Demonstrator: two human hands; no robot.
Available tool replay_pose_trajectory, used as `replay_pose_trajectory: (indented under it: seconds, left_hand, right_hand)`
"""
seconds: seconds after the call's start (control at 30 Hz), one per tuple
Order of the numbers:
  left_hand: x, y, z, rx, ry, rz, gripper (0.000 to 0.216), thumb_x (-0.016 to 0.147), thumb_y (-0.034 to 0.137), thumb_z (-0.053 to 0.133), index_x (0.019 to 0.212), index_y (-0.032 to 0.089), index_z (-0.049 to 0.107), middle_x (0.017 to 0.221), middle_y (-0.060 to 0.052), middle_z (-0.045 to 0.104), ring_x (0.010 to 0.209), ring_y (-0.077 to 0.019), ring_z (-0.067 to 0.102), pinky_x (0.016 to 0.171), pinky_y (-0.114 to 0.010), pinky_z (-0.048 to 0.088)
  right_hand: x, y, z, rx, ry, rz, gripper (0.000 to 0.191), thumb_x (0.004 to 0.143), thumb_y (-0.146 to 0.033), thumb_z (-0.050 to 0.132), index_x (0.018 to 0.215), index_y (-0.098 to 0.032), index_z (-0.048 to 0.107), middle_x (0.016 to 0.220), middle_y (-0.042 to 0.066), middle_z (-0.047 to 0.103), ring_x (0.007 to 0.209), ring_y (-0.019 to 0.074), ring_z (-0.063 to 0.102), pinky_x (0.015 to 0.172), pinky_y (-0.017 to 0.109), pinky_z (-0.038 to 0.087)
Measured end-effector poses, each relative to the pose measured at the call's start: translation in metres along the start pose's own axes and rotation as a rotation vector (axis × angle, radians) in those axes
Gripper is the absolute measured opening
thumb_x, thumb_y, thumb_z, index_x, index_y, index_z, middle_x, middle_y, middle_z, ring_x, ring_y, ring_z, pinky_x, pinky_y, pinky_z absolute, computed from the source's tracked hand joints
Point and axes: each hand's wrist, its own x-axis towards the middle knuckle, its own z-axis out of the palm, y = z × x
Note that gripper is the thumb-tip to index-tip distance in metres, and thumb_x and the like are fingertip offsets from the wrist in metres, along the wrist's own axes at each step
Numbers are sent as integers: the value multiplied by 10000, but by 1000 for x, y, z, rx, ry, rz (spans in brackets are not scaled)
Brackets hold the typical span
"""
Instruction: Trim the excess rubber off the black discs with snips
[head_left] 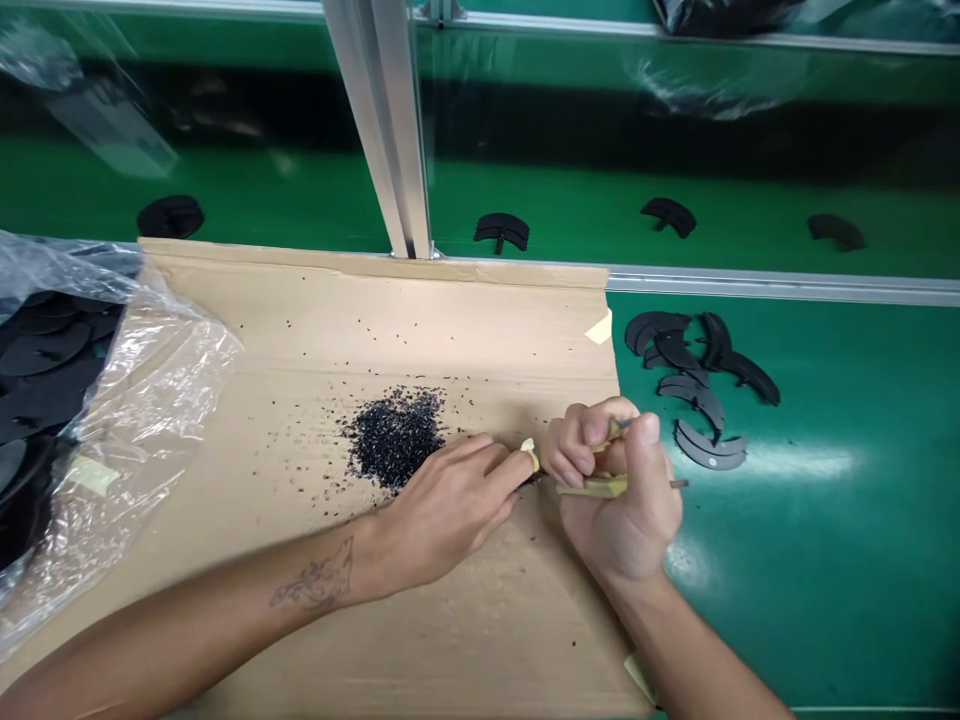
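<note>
My left hand [450, 500] lies on a sheet of brown cardboard [315, 330], fingers together, pressing something small and dark that is mostly hidden under its taped fingertips. My right hand [619, 490] is closed in a fist round a thin tool [600, 486] wrapped in yellowish tape, its tip meeting the left fingertips. Just left of the hands sits a heap of tiny black trimmings [394, 435]. To the right, on the green surface, lie several black curved flat parts [697, 385].
A clear plastic bag [82, 400] full of black curved parts rests at the left. Beyond a metal rail [780, 283] runs a green belt carrying single black parts [501, 231]. An aluminium post [386, 120] rises from the cardboard's far edge.
</note>
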Motion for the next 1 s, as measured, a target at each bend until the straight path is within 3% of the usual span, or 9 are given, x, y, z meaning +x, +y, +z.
replay_pose_trajectory:
  seconds: [0.2, 1.0]
  left_hand:
    - [-1, -1, 0, 8, -18, 3, 57, 964, 123, 493, 981, 178, 496, 887, -41, 594, 804, -180, 565, 677, -302, 509]
    - [0, -4, 1, 27, -13, 30, 84, 969, 100, 482, 978, 174, 521, 851, -29, 581, 762, -172, 544, 671, -297, 485]
  right_hand:
    - [-3, 2, 2, -17, -20, -66, 380, 953, -504, 562, 709, -215, 535, 586, -46, 346, 497, 92, 321, 492, 263, 248]
    - [-1, 4, 3, -13, -16, -27, 383, 958, -518, 544, 710, -226, 527, 576, -48, 347, 482, 99, 285, 479, 262, 255]
